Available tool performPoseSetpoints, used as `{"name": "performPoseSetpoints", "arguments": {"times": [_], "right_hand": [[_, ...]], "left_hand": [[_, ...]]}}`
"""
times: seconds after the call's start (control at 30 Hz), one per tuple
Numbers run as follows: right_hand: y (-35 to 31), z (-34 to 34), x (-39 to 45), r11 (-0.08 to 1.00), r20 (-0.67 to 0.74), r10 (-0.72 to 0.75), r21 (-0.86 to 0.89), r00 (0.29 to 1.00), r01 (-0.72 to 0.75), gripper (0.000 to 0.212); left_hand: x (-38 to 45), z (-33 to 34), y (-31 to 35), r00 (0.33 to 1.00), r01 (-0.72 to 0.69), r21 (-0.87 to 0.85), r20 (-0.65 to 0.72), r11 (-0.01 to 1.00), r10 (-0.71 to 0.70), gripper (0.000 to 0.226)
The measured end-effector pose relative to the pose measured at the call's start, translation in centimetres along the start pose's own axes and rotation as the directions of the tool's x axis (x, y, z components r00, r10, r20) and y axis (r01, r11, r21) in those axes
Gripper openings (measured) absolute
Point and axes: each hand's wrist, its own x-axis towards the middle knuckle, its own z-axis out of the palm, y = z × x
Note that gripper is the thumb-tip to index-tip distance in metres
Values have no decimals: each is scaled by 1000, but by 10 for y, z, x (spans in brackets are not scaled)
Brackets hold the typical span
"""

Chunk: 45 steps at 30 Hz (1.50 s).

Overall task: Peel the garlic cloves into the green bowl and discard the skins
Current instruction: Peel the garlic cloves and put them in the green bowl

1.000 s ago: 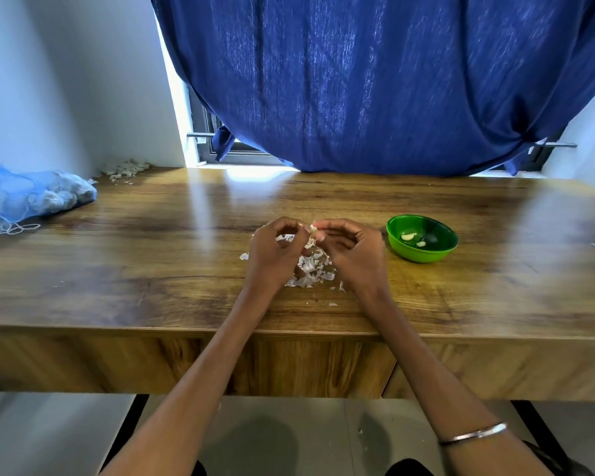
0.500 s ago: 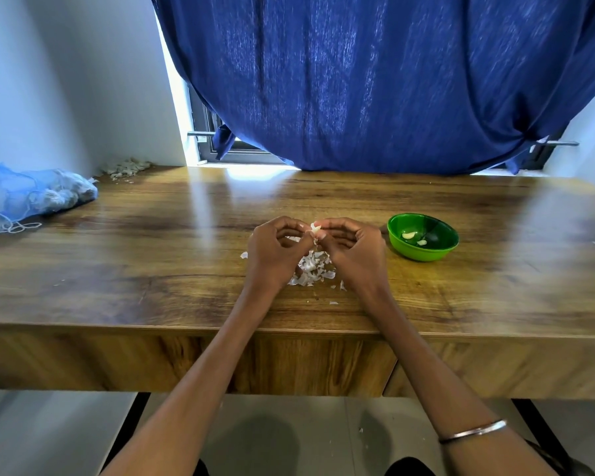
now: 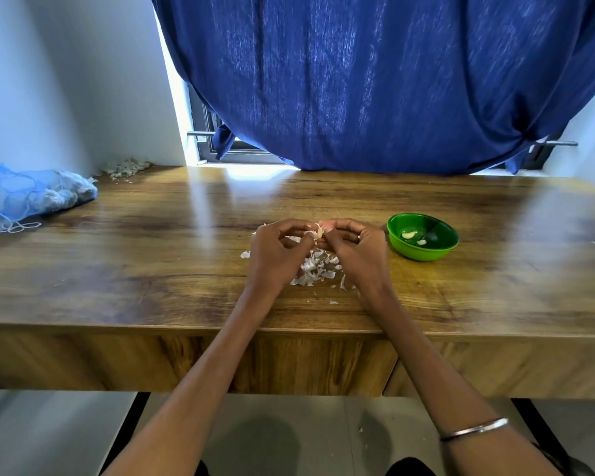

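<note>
Since a second ago, the left hand [image 3: 275, 255] and right hand [image 3: 354, 250] remain pinched together on one garlic clove [image 3: 319, 231]; peeling continues. The clove, held above the skins [image 3: 315, 269], appears partly husked, though mostly hidden. The green bowl [image 3: 442, 250], right, holds two peeled cloves.
</note>
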Motion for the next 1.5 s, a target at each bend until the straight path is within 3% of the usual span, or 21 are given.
{"name": "performPoseSetpoints", "arguments": {"times": [0.43,0.63,0.73,0.83,0.93,1.13,1.33,1.5], "right_hand": [[3,-4,6,970,17,162,180,987,-162,18],[-1,-5,3,969,30,132,205,991,-135,20],[-2,-8,4,976,11,120,180,993,-120,21],[-3,-19,5,992,-38,80,104,996,-75,26],[-8,-40,9,999,-109,27,-16,994,-29,27],[-32,-108,40,875,-208,-214,-476,954,92,25],[-33,-141,56,640,-90,-163,-768,983,36,21],[-34,-143,64,611,-31,-106,-791,994,40,21]], "left_hand": [[1,0,-4,995,24,-13,-94,1000,-25,15],[1,0,-6,989,-115,193,-74,974,131,13],[3,-1,-9,988,-127,292,-43,948,146,21],[4,-4,-10,993,-106,285,-27,953,119,27],[2,-3,-8,989,-141,233,-17,962,149,19],[1,-2,-8,980,-177,231,-46,957,193,20],[3,1,-11,982,-167,182,-61,969,181,27],[-1,2,-5,990,-88,73,-105,993,95,37]]}}
